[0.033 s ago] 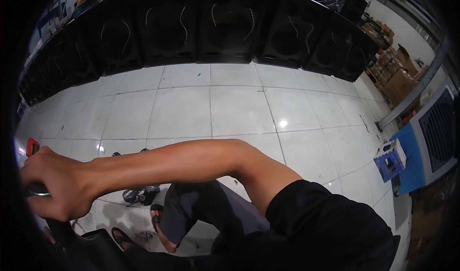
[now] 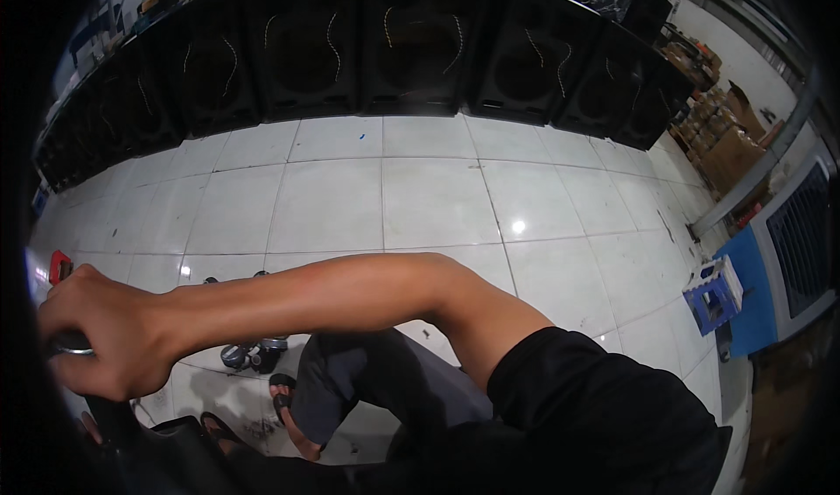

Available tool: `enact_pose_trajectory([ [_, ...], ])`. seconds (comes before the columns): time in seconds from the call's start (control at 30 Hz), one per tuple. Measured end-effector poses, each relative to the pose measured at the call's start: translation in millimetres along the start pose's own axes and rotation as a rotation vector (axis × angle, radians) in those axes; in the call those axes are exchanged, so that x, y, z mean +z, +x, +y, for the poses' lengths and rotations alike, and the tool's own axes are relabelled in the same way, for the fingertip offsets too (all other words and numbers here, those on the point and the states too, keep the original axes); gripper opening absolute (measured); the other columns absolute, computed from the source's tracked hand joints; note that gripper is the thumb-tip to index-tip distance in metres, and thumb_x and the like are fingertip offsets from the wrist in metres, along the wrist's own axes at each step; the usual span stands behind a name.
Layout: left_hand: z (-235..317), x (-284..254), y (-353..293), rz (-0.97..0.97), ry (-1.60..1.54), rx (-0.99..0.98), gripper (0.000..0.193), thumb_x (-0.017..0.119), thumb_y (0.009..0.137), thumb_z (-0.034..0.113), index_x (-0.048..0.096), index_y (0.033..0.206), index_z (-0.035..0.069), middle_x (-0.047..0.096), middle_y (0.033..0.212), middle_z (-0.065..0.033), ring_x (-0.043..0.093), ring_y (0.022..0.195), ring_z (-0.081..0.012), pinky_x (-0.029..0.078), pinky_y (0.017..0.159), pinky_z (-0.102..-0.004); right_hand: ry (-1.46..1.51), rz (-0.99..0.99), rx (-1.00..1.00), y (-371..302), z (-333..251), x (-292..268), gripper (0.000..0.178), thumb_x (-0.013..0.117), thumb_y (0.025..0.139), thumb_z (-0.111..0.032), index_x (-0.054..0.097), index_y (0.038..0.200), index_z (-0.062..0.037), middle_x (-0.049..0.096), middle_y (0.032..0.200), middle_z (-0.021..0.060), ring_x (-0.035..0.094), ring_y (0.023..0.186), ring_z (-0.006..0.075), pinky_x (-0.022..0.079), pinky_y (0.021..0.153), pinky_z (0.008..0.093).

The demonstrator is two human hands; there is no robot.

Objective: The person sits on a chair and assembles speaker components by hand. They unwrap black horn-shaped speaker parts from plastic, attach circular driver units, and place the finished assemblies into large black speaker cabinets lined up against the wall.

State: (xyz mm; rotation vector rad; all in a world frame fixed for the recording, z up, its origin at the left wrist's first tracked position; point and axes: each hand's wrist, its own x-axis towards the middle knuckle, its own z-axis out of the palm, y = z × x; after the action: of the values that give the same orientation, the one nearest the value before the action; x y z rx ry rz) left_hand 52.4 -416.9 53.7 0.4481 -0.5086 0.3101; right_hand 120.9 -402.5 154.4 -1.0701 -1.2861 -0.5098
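Note:
My right arm reaches from the black sleeve at the lower right across to the left. At the left rim my right hand (image 2: 109, 337) is closed, with its fingers curled round a dark thing with a shiny metal part (image 2: 70, 346). What kind of thing it is cannot be made out, since the fingers and the dark rim hide most of it. Just below this fist stands a black, smooth shape (image 2: 114, 421). Beside that shape a small skin-coloured patch shows, too little to identify. My left hand cannot be made out.
Black speaker cabinets (image 2: 420, 57) with twisted wires hanging from them line the far side of the white tiled floor (image 2: 437, 202). Round dark-and-metal parts (image 2: 254, 355) lie beyond my sandalled foot (image 2: 282, 390). At right are a blue-and-white stool (image 2: 713, 295), a blue-and-grey cooler (image 2: 783, 259) and cardboard boxes (image 2: 731, 154).

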Motion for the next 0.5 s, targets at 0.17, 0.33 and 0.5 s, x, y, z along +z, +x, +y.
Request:
enact_pose_trajectory([
  [0.17, -42.7, 27.8, -101.6, -0.063, 0.303, -0.498, 0.020, 0.059, 0.083, 0.014, 0.047, 0.071, 0.003, 0.046, 0.065, -0.0047, 0.055, 0.060, -0.0186, 0.048, 0.061, -0.0302, 0.050, 0.016, -0.075, -30.8, -87.3, -34.2, 0.022, 0.056, 0.072, -0.013, 0.067, 0.080, 0.0039, 0.063, 0.066, 0.0170, 0.061, 0.062, 0.0276, 0.046, 0.070, 0.0387],
  [0.33, -42.3, 61.7, -137.8, -0.129, 0.450, -0.575, 0.019, 0.058, 0.085, 0.015, 0.046, 0.077, 0.003, 0.048, 0.068, -0.0066, 0.057, 0.062, -0.0204, 0.049, 0.061, -0.0326, 0.102, -0.038, -0.018, -66.7, -188.0, -69.0, 0.023, 0.058, 0.070, -0.015, 0.067, 0.081, 0.0039, 0.065, 0.073, 0.0177, 0.063, 0.069, 0.0304, 0.048, 0.070, 0.0397],
  [0.5, 2.4, 107.8, -155.0, -0.165, 0.617, -0.472, 0.020, 0.057, 0.087, 0.017, 0.046, 0.082, 0.002, 0.049, 0.072, -0.0085, 0.058, 0.065, -0.0223, 0.051, 0.062, -0.0350, 0.204, 0.048, -0.257, -87.1, -256.2, -74.5, 0.028, 0.060, 0.069, -0.016, 0.067, 0.086, 0.0055, 0.067, 0.086, 0.0197, 0.064, 0.081, 0.0332, 0.051, 0.072, 0.0403],
])
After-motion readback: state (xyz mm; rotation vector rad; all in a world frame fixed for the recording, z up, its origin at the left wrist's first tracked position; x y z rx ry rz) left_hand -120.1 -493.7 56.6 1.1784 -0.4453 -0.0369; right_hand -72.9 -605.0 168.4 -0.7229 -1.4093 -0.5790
